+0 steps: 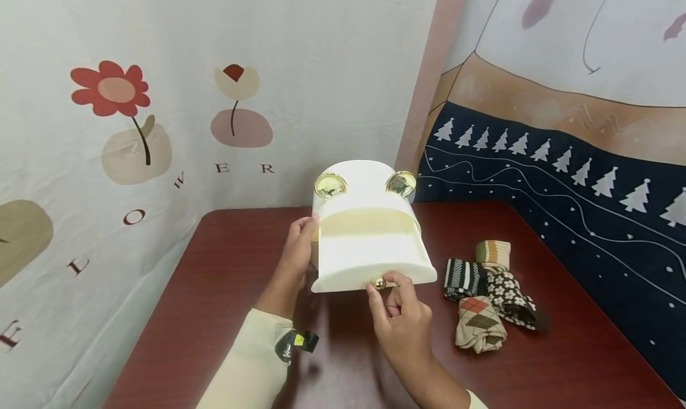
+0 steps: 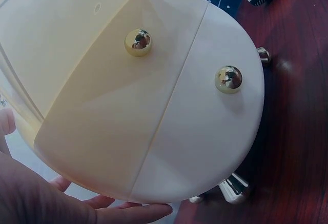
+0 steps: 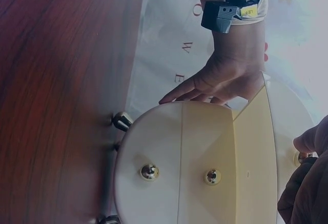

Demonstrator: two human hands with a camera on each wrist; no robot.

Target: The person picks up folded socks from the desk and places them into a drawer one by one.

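Holding: a small cream drawer box (image 1: 370,230) is kept steady between two hands on a dark red table (image 1: 225,290).
Left hand: the left hand (image 1: 296,255) is laid flat against the box's left side, with straight fingers (image 3: 177,94) pressed on the wall. Nothing is gripped by it.
Right hand: the right hand (image 1: 403,317) is placed at the front of the top drawer (image 1: 370,266). A little gold knob (image 1: 379,283) is pinched between its thumb and finger.
Top drawer: the drawer is seen pulled out toward the person, just above the right hand. Its inside cannot be seen well.
Lower drawers: two more gold knobs (image 2: 138,42) are seen on the drawer fronts below, in the wrist views. These drawers are seen pushed in.
Feet: small shiny gold feet (image 2: 233,189) are seen under the box, touching the table.
Gold rings: two round gold pieces (image 1: 329,185) are fixed at the far side of the box, beyond both hands.
Socks: a heap of patterned socks (image 1: 488,296) is laid on the table, just to the right of the right hand, not touched.
Sleeve: a pale sleeve (image 1: 252,361) is worn on the left arm, with a small camera (image 1: 295,342) strapped at the wrist.
Behind: cloth with flowers (image 1: 112,93) is hung past the left hand, and cloth with white trees (image 1: 536,150) past the right.
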